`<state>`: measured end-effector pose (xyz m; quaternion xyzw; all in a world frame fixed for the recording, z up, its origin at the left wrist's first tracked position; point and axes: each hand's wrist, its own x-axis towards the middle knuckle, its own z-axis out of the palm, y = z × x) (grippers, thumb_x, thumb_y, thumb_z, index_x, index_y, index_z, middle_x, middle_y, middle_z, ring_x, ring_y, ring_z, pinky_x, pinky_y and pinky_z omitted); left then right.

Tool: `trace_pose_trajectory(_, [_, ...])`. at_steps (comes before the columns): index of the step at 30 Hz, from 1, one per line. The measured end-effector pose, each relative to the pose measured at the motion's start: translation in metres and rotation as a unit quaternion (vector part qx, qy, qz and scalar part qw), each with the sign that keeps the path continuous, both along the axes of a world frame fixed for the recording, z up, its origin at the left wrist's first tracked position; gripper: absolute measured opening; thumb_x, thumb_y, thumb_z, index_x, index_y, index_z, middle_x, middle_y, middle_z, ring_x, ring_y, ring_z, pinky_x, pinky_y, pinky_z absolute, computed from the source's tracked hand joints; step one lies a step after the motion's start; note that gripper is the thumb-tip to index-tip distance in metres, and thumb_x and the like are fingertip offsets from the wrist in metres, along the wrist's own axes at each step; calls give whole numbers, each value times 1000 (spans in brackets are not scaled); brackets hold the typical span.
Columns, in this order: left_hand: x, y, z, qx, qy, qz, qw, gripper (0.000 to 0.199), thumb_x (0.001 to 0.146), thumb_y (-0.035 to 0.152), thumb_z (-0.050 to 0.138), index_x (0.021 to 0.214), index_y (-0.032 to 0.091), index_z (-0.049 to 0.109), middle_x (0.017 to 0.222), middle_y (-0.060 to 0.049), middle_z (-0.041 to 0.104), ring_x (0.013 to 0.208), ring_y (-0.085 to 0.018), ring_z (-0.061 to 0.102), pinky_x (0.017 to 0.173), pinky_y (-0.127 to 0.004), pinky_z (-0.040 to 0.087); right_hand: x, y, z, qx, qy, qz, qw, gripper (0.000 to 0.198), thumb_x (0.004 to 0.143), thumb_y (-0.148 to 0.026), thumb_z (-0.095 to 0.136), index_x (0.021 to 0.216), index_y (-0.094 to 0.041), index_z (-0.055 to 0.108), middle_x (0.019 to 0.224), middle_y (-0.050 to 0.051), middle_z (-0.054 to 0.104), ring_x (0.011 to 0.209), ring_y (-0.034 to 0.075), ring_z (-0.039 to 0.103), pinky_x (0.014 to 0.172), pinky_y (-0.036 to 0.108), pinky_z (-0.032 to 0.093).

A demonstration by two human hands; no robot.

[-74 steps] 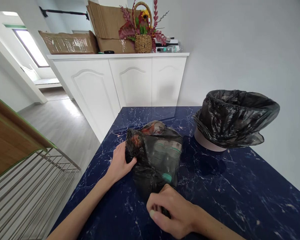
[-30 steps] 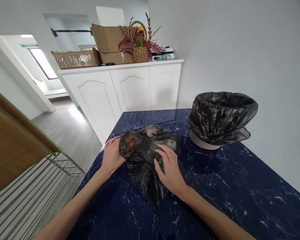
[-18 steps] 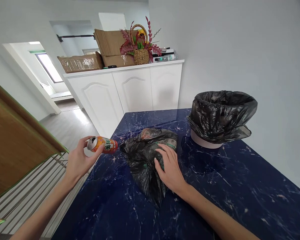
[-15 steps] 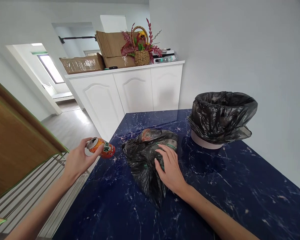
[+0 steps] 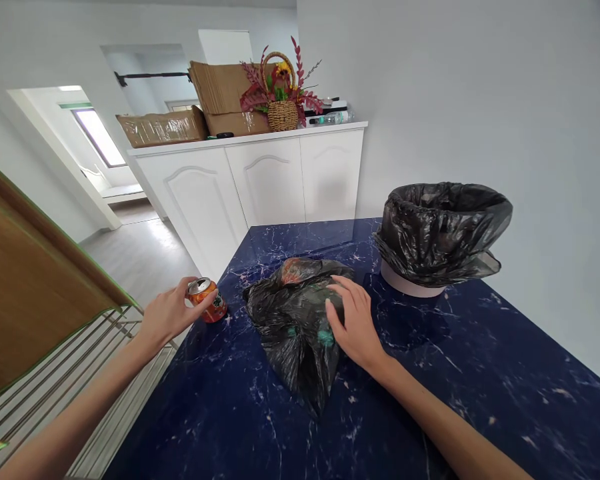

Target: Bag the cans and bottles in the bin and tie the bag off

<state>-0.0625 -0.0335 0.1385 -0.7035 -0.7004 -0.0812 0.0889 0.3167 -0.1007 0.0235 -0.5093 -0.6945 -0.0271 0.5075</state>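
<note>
An orange-red drink can (image 5: 213,308) stands upright at the left edge of the blue marbled table, its opened top facing up. My left hand (image 5: 173,313) is around it, thumb in front and fingers behind. In the middle lies a crumpled black plastic bag (image 5: 290,320), with orange and green things showing dimly through it. My right hand (image 5: 355,327) rests at the bag's right end, fingers bent and apart; the fingertips touch the plastic, and no firm grip shows.
A pale bin (image 5: 410,287) lined with a black bag (image 5: 430,233) stands at the table's right rear. Behind are a white cabinet (image 5: 275,177), cardboard boxes (image 5: 163,128) and a flower basket (image 5: 283,115). A metal rack (image 5: 75,387) and wooden board (image 5: 35,280) are at left.
The can has gone from tilted in my left hand to upright on the table. My right hand has slid right along the bag, uncovering more of a green patch.
</note>
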Motion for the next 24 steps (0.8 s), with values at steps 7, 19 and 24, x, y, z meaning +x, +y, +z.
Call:
trace_pose_trajectory(7, [8, -19, -8, 234, -46, -103, 966, 79, 90, 73, 59, 140, 12, 55, 140, -27, 61, 133, -47, 59, 111, -61, 47, 19, 17, -13, -76, 128, -44, 988, 33, 110, -43, 45, 133, -23, 59, 148, 17, 59, 144, 32, 51, 122, 63, 37])
trace_pose_trajectory(19, [114, -97, -58, 13, -188, -391, 901, 29, 104, 39, 63, 131, 27, 63, 116, -9, 74, 111, -27, 69, 99, -43, 57, 14, 20, -29, -110, 157, -68, 979, 42, 111, -51, 40, 141, -24, 54, 155, 19, 47, 151, 35, 42, 122, 62, 41])
trace_pose_trajectory(24, [114, -100, -58, 7, -170, -448, 878, 20, 103, 30, 61, 87, 26, 72, 96, -7, 72, 98, -25, 67, 90, -43, 55, 15, 23, -35, -114, 160, -70, 978, 47, 111, -56, 40, 145, -26, 53, 156, 19, 47, 149, 37, 44, 117, 61, 47])
